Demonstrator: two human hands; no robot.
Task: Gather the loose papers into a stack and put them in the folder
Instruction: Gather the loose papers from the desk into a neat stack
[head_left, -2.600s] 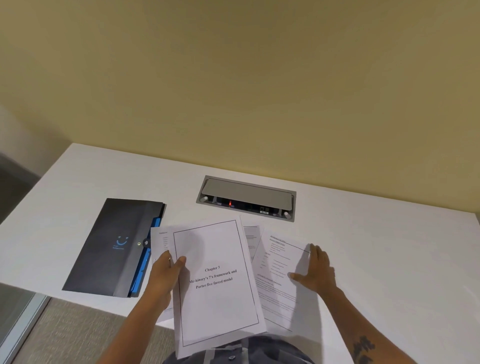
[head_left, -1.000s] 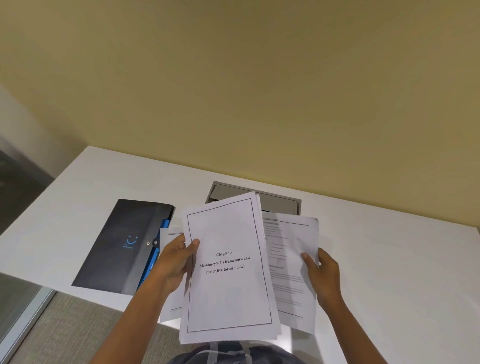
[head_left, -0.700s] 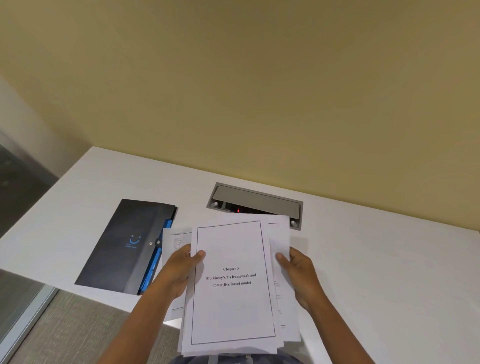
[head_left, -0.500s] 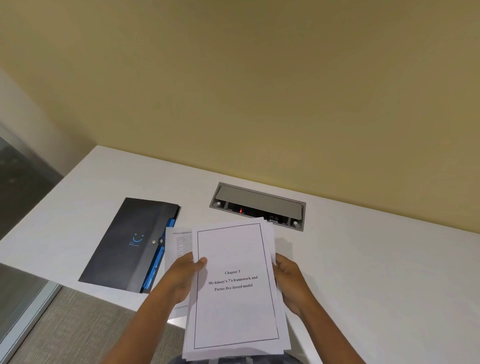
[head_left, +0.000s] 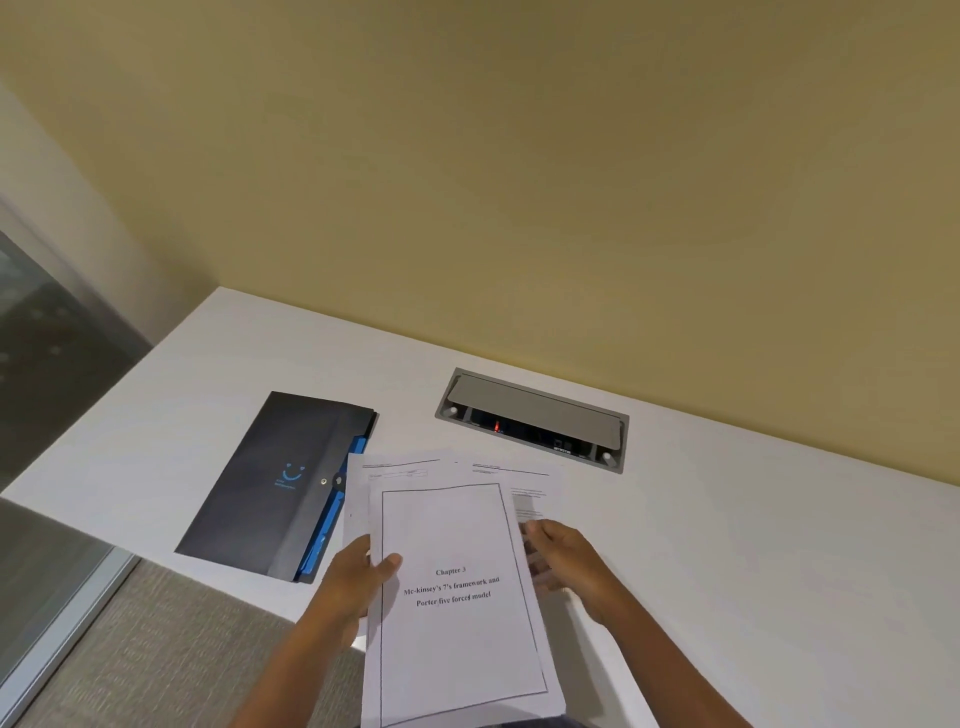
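Observation:
My left hand (head_left: 349, 582) grips the left edge of a stack of white papers (head_left: 452, 623), thumb on the top sheet, which reads "Chapter 3". Two more printed sheets (head_left: 524, 480) stick out unevenly behind the top of the stack. Blurred by motion, my right hand (head_left: 563, 561) is at the stack's right edge with its fingers spread and touching the paper edges. The dark folder (head_left: 260, 483), with a blue smiley mark and a blue inner edge, lies shut on the white table (head_left: 753, 561), just left of the papers.
A grey cable box (head_left: 532, 418) with its lid up is set into the table behind the papers. A yellow wall rises behind the table. Carpet and a glass partition (head_left: 47, 415) lie to the left, beyond the table's near edge.
The stack has come lower and closer to me, and sheets behind it now fan out at the top. My right hand has loosened from the right edge and spread its fingers.

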